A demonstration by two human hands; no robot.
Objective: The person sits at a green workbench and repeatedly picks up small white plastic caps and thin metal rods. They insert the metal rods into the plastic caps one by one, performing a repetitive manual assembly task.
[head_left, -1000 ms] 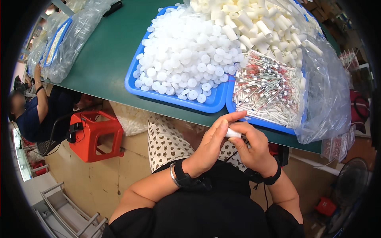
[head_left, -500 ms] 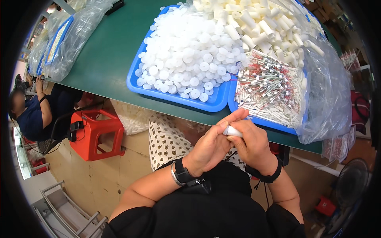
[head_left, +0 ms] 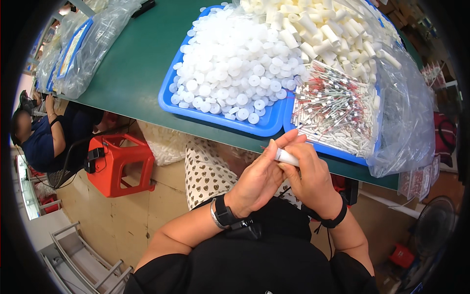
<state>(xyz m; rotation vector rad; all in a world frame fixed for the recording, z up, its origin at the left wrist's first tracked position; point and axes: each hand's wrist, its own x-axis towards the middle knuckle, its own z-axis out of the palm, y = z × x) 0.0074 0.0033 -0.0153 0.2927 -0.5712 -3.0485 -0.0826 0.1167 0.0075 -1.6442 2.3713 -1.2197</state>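
White and cylindrical, a short tube point(head_left: 287, 157) lies aslant between the two hands, just right of the frame's centre and below the table's front edge point(head_left: 220, 138). Fingers and thumb of the right hand point(head_left: 313, 177) grasp its body; the left hand point(head_left: 255, 180) has its thumb at the upper-left end, but whether it pinches the tube or a thin red strand point(head_left: 265, 147) showing there, I cannot tell. To handle this well, the right grip should probably stay firm without squeezing, while the left fingertips guide the strand in line with the tube, since a sideways pull could kink it. Working just clear of the blue tray point(head_left: 333, 150) of wired pieces point(head_left: 333, 95), at right of centre, would likely avoid snagging its loose leads.
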